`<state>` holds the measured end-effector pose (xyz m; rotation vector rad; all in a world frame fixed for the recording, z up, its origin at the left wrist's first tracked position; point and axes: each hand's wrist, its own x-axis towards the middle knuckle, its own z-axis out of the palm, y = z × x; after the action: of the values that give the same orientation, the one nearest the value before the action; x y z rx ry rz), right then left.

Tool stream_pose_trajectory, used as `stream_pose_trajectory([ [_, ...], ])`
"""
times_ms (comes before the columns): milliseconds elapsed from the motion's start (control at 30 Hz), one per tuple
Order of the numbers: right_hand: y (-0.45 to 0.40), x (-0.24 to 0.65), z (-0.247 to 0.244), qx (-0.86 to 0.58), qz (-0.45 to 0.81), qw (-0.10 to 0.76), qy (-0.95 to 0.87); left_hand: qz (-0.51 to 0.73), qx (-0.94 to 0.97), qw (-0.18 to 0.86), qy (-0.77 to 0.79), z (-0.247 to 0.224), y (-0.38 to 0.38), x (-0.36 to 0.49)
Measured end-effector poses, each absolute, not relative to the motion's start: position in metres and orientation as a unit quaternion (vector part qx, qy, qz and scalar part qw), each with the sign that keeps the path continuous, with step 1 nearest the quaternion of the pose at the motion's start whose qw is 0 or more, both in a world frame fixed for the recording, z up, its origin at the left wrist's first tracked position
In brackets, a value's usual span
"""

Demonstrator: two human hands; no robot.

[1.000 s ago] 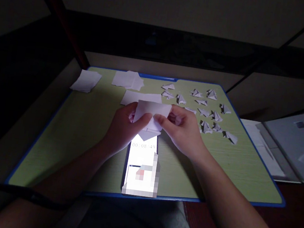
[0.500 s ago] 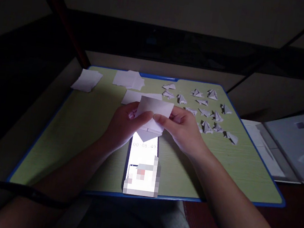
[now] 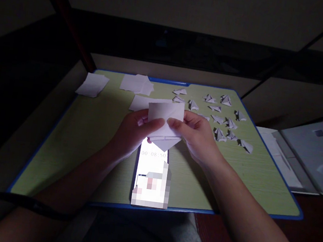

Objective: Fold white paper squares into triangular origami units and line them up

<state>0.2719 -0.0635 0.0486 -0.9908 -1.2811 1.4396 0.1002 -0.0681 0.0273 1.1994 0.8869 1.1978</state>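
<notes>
A partly folded sheet of white paper [image 3: 166, 111] is held up above the table between both my hands. My left hand [image 3: 138, 128] grips its left side, thumb lying across the front and fingers behind. On the right side my right hand [image 3: 197, 133] pinches it the same way, the two thumb tips close together near the middle. A pointed flap hangs from the paper's lower edge. Below it lies a lit phone [image 3: 152, 165] with a timer reading 00:08:50, its lower part blurred out. The fingers behind the paper are mostly hidden.
Several folded paper pieces [image 3: 220, 134] are scattered at the table's right back. Stacks of white paper lie at the far left [image 3: 91, 85] and back centre [image 3: 133, 83], with another sheet [image 3: 140, 103] behind my hands. A blue rim edges the green table [image 3: 66, 144].
My thumbs have moved slightly apart on the paper. The hanging flap has shifted to the right, and the timer has gone from 00:08:49 to 00:08:50.
</notes>
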Motion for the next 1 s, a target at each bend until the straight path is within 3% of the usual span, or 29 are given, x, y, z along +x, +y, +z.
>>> stream_pose_trajectory([
  [433, -0.062, 0.272, 0.048, -0.387, 0.543, 0.513, -0.541, 0.518, 0.485, 0.583, 0.396, 0.033, -0.068, 0.098],
  [1000, -0.065, 0.266, 0.048, -0.379, 0.463, 0.582, -0.551, 0.529, 0.546, 0.495, 0.42, 0.039, -0.065, 0.096],
])
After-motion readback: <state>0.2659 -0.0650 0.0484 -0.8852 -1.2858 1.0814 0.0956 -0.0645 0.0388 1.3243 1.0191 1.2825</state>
